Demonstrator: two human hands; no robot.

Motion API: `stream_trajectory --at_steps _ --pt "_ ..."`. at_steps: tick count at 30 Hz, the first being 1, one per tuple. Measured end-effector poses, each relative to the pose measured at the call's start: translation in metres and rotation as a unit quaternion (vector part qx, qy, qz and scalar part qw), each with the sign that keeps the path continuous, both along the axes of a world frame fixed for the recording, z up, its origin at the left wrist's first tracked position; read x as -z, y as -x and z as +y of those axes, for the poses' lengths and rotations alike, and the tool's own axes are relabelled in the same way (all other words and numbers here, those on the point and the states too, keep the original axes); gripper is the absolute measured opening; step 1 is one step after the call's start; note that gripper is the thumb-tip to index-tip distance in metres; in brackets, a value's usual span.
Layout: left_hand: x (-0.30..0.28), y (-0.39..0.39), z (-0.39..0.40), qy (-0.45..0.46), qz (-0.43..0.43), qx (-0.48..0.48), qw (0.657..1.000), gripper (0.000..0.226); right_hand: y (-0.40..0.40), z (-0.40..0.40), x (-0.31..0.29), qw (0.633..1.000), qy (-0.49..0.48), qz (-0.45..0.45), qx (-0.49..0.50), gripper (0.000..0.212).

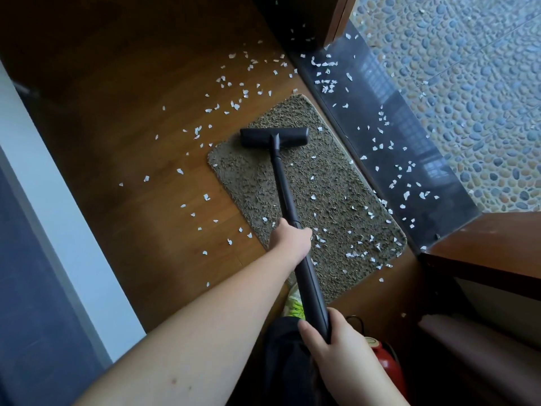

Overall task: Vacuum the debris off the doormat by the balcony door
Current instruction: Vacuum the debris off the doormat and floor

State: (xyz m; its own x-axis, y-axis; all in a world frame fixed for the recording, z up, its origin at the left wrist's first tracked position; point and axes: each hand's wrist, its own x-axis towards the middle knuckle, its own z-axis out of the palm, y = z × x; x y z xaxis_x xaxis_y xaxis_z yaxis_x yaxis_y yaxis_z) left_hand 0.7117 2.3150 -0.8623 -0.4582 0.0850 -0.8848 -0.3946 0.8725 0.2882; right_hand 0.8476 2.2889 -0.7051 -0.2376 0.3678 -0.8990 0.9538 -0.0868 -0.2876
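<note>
Gripping the black vacuum wand [285, 186], both hands are closed on it: left hand [289, 240] mid-wand, right hand [328, 336] lower; its long axis points toward the doormat's [336, 183] far corner, where the floor head [273, 137] sits; no writing is readable.

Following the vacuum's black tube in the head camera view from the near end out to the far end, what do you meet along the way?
Right hand gripping the tube's near end → left hand gripping the wand higher up → paper scraps on the doormat → floor head at the doormat's far end → scraps on the wooden floor beyond.
</note>
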Motion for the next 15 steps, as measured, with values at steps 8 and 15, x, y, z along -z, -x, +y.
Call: stream_trajectory --at_steps 8,15 --pt "0.006 -0.007 0.010 0.003 -0.043 -0.015 0.999 0.051 -0.001 0.005 0.001 0.999 -0.008 -0.037 -0.014 0.037" --pt "-0.006 -0.037 -0.019 -0.010 -0.057 -0.049 0.997 0.050 -0.020 -0.014 -0.020 0.998 -0.011 -0.051 -0.021 0.037"
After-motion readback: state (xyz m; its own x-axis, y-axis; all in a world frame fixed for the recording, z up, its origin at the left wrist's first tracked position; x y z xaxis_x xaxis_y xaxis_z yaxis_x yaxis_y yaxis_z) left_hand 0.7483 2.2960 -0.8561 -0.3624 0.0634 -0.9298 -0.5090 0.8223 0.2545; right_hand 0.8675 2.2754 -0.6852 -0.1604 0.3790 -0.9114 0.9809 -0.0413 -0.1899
